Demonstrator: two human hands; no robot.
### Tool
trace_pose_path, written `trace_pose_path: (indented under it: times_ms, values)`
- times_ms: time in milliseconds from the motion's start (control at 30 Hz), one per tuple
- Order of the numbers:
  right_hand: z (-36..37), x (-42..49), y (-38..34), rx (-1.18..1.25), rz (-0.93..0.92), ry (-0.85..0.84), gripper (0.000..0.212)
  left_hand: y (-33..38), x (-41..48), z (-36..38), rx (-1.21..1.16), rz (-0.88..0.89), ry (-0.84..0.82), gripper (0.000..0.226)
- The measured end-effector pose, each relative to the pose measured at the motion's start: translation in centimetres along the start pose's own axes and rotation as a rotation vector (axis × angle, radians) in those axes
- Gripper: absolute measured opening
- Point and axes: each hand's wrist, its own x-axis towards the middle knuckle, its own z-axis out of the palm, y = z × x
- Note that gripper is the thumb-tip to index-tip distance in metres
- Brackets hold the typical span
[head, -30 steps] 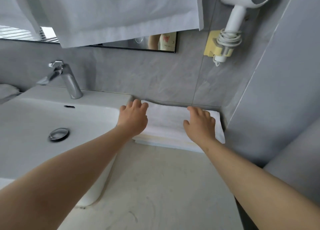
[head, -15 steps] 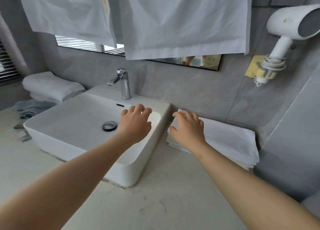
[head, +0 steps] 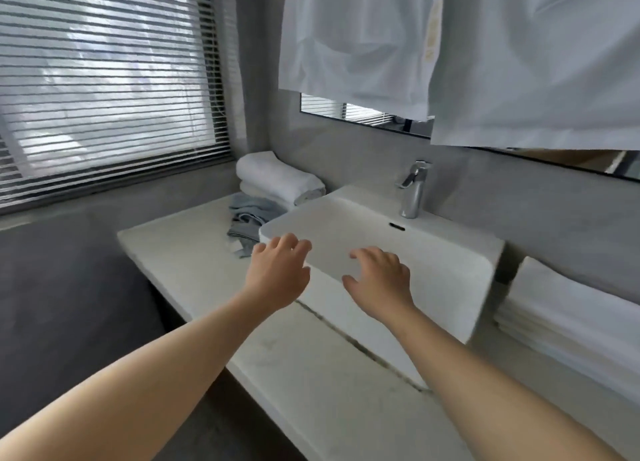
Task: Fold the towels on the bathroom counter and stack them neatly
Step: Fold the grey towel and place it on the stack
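a folded white stack (head: 568, 318) lies finished right of the basin (head: 450, 263), the crumpled grey towel (head: 247, 218) left of it is judged outstanding, and the left hand (head: 277, 275) and right hand (head: 379, 280) are held empty, fingers apart

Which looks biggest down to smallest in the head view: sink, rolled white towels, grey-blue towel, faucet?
1. sink
2. rolled white towels and grey-blue towel: too alike to rank, the second partly hidden
3. faucet

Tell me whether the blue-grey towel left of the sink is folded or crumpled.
Crumpled: the blue-grey towel lies in loose, uneven bunches on the counter beside the sink, with no flat folded edges.
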Motion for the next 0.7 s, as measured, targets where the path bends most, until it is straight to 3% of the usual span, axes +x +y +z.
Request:
trace_pose_path:
  times_ms: [267,700]
  values:
    - [6.3,3.0,-11.5,0.01,-0.066,-0.09,0.042,-13.7,-2.8,-0.8,0.033,-0.102,-0.079,0.043]
    - [15.0,13.3,-19.4,0.008,-0.114,-0.23,0.044,-26.0,0.6,3.2,-0.037,-0.208,-0.177,0.045]
